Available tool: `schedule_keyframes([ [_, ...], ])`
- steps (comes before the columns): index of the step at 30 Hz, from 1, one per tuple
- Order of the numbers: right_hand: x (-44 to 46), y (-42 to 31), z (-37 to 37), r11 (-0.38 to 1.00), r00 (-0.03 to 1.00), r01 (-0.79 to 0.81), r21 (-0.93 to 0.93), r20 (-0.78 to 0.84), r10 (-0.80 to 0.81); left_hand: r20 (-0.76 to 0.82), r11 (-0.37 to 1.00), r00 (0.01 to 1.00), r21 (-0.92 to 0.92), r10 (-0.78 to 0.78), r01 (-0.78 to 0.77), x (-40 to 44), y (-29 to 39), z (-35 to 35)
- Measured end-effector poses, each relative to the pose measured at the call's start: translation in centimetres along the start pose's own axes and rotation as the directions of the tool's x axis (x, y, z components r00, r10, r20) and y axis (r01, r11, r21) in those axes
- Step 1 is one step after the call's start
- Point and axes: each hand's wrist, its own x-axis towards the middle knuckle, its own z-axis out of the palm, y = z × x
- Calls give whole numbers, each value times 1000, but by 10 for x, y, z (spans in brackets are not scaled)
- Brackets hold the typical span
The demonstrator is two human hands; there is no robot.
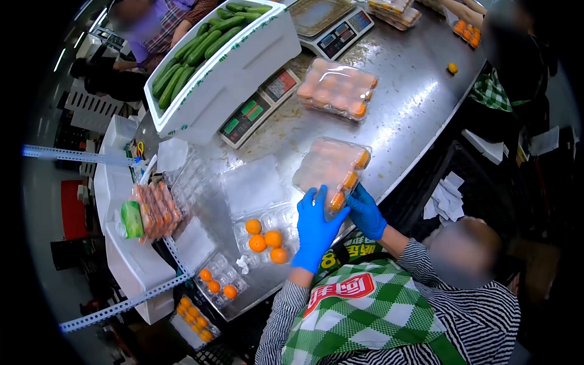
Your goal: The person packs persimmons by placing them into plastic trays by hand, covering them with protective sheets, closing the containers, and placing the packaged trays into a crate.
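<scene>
A clear plastic clamshell box of oranges (325,164) lies on the metal table, its lid down over a pale sheet. My left hand (317,228), in a blue glove, rests over its near left corner, fingers on the lid and thumb toward the front edge. At the near right corner, my gloved right hand (367,212) grips the side; some of its fingers are hidden. Left of my hands, an open clamshell tray (289,219) holds several loose oranges (257,243). A second filled box (337,88) sits farther up the table.
Two scales (246,118) (336,36) stand beyond, near a white foam box (234,64) of cucumbers (207,45). Packed carrots (158,210) lie at left, and another open tray (228,274) with oranges sits nearer. Other people work at the far side and upper right.
</scene>
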Motion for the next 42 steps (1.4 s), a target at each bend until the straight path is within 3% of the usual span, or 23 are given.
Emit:
schedule_keyframes([
  [7, 8, -5, -11, 998, 999, -43, 45, -30, 45, 33, 998, 998, -50, -44, 46, 15, 9, -5],
  [12, 17, -3, -21, 990, 994, -94, 108, -46, 100, 72, 992, 997, 123, -11, 2, 26, 19, -7],
  [19, 25, -10, -16, 984, 983, -180, 8, -22, 180, 266, 938, 948, 337, -177, 81, 46, 28, 0],
  [22, 26, -16, -17, 982, 983, -174, -72, 47, 177, 338, 945, 915, 308, -220, 114, 50, 32, 0],
  [24, 24, -15, -23, 976, 979, -193, -100, 51, 199, 302, 954, 937, 289, -175, 85, 45, 26, 7],
  [27, 18, -12, -36, 949, 979, -173, -264, 60, 195, 318, 963, 927, 236, -201, 128, 47, 23, 0],
  [30, 12, -6, -30, 919, 967, -254, -301, -93, 237, 291, 967, 942, 238, -166, 96, 40, 18, 3],
  [35, 18, 16, -34, 970, 943, -218, -109, -279, 181, 185, 929, 979, 370, -89, 15, 45, 17, -10],
  [38, 22, 35, -51, 968, 928, -238, -79, -312, 203, 103, 897, 995, 440, -17, -30, 53, 17, -27],
  [42, 23, 35, -50, 953, 881, -284, -102, -420, 218, 112, 885, 990, 448, 89, -130, 84, 20, -53],
])
